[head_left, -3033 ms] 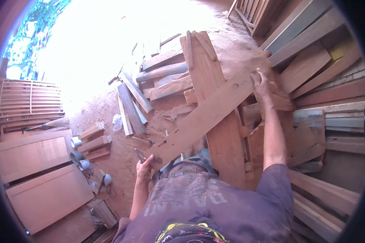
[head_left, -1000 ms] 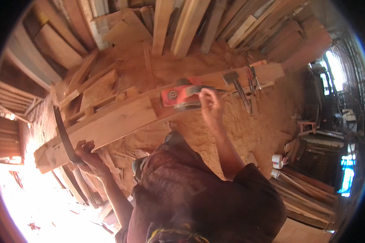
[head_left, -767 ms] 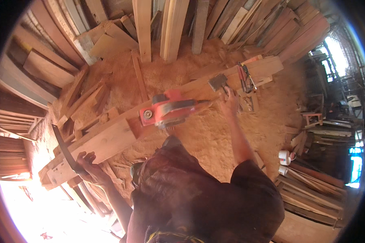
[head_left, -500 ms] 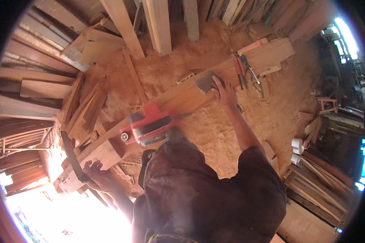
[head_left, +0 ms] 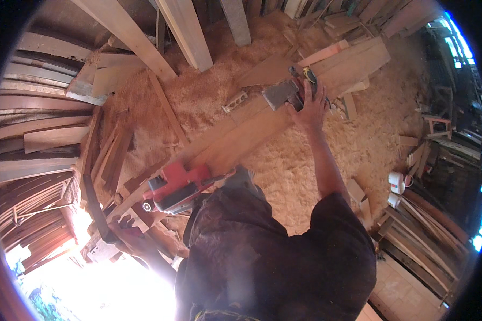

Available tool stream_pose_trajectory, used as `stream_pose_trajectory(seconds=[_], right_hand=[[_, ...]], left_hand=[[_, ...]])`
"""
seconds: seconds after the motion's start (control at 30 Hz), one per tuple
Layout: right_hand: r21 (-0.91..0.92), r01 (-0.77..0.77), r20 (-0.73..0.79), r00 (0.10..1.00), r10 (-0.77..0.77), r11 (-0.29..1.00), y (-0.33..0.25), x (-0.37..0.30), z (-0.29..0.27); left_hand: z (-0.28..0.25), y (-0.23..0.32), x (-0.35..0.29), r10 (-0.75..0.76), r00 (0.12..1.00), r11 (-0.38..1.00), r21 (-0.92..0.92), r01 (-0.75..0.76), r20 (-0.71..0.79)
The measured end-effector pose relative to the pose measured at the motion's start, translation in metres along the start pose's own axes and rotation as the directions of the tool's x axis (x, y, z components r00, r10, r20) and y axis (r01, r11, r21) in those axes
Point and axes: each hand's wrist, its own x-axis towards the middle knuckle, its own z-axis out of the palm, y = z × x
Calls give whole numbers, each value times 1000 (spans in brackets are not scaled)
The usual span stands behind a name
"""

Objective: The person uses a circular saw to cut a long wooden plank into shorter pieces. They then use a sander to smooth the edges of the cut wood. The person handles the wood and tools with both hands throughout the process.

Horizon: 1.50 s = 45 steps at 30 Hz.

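A long wooden board (head_left: 235, 136) lies slantwise across the middle, from lower left to upper right. Over its far right part, my right hand (head_left: 309, 109) is closed around some hand tools; a yellow-and-black handle (head_left: 309, 76) sticks out past the fingers, and the rest is mostly covered. Against that hand's left side is a flat grey block (head_left: 278, 95). At the lower left, my left hand (head_left: 127, 232) has its fingers curled, gripping the lower end of a long dark flat strip (head_left: 95, 206). Between the hands, a red-and-black power tool (head_left: 177, 187) rests near my legs, its underside hidden.
Sawdust (head_left: 276, 176) covers the ground. Timber planks (head_left: 48, 136) are stacked along the left, and upright beams (head_left: 185, 35) stand at the back. A small perforated block (head_left: 234, 101) lies beside the board. White containers (head_left: 396, 182) and more planks (head_left: 423, 230) are at right.
My right hand has moved from the grey block onto the hand tools, which have shifted left along the board. The red power tool sits lower and further left. My left hand keeps the dark strip.
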Motion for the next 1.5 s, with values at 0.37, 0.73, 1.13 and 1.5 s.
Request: stream_pose_trajectory(seconds=[0.37, 0.73, 1.13, 1.5], right_hand=[[-86, 87, 234, 970, -65, 993, 59, 16, 15], [-120, -35, 205, 977, 60, 992, 121, 69, 10], [758, 212, 21, 938, -347, 617, -97, -16, -17], [996, -83, 65, 587, -807, 21, -256, -112, -134]], left_hand=[[23, 11, -5, -58, 998, 997, 53, 60, -34], [2, 2, -6, 14, 1000, 997, 73, -16, 27], [42, 1, -31, -53, 905, 930, -310, 199, 422], [63, 21, -69, 20, 515, 960, -160, 230, 857]])
